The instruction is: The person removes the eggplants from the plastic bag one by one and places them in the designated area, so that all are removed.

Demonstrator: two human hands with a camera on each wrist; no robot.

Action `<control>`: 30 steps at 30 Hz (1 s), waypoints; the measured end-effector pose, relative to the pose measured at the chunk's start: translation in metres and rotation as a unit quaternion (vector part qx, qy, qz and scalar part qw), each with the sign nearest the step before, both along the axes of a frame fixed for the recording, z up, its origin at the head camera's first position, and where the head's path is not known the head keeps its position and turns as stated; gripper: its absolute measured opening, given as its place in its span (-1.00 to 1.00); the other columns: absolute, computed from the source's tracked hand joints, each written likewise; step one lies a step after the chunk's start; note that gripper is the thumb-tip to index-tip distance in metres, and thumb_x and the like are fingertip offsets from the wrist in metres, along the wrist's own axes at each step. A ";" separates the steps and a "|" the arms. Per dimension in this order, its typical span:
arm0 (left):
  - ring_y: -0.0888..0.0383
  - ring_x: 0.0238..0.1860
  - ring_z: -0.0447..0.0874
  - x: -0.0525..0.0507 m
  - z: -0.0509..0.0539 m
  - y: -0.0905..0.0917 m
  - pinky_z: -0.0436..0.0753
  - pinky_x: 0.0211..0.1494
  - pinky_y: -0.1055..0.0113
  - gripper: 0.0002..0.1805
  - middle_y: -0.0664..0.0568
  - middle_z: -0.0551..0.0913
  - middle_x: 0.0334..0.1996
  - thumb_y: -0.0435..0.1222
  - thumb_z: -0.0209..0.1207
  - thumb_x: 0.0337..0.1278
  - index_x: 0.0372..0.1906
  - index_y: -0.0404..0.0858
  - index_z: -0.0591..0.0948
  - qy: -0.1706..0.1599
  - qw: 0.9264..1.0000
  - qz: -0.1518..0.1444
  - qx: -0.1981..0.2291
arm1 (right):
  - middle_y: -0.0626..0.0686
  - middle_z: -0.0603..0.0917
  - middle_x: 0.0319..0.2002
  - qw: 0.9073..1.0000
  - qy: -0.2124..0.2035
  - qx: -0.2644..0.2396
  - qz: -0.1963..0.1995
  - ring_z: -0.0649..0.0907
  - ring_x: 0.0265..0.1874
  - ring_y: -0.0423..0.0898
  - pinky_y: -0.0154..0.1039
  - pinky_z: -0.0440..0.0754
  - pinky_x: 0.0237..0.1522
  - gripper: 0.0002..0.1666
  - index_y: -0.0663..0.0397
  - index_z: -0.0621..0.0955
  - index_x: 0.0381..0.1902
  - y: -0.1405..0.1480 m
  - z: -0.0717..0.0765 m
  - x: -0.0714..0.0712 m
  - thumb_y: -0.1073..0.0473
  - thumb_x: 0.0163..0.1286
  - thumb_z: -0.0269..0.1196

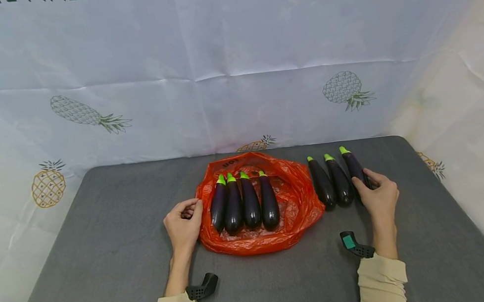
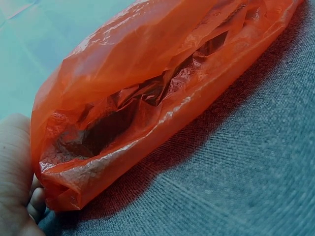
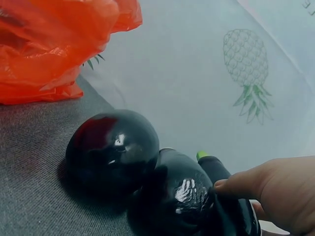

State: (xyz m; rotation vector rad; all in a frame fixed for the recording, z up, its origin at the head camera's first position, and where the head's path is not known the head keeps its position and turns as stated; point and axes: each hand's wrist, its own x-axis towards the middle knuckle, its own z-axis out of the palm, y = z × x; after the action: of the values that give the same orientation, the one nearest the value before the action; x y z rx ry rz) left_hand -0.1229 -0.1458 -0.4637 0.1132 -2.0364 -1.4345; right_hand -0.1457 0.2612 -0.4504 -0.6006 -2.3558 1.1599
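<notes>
A red plastic bag [image 1: 303, 214] lies spread on the table, its mouth facing up. Several dark purple eggplants [image 1: 250, 205] with green stem ends sit side by side in it. My left hand [image 1: 185, 224] pinches the bag's left rim; in the left wrist view the thumb [image 2: 12, 167] is against the red plastic [image 2: 123, 49]. To the right of the bag lie two more eggplants [image 1: 322, 181] [image 1: 339, 179]. A third eggplant [image 1: 351, 161] is in my right hand [image 1: 379, 195], thumb on one side and fingers on the other. Its lower end is partly hidden.
The grey table [image 1: 114, 245] ends at a pale cloth backdrop [image 1: 237, 106] printed with pineapples. Black wrist mounts [image 1: 203, 287] sit on both forearms, just above the tabletop.
</notes>
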 end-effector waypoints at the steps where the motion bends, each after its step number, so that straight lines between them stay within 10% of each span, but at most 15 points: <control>1: 0.33 -0.55 0.50 0.000 0.000 0.000 0.46 -0.40 0.66 -0.96 -0.31 0.72 -0.55 -0.56 0.37 0.08 -0.40 -0.54 0.76 0.001 1.000 0.000 0.000 | 0.43 0.60 0.25 1.000 -0.001 -0.001 -0.001 0.58 0.24 0.35 0.24 0.46 0.33 -0.46 0.31 0.62 0.25 0.000 -0.001 0.000 0.24 0.34 0.38; 30: 0.31 -0.56 0.47 0.001 0.004 0.002 0.43 -0.41 0.67 -0.94 -0.32 0.70 -0.55 -0.56 0.37 0.09 -0.38 -0.55 0.75 -0.017 1.000 0.001 0.008 | 0.40 0.61 0.25 1.000 0.000 -0.024 -0.002 0.57 0.29 0.32 0.23 0.47 0.35 -0.46 0.26 0.64 0.24 0.001 -0.009 -0.003 0.09 0.38 0.36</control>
State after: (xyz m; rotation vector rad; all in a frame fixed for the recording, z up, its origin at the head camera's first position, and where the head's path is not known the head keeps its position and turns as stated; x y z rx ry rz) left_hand -0.1218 -0.1442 -0.4596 0.1470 -2.0512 -1.4561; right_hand -0.1487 0.2620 -0.4596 -0.6202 -2.3314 1.2188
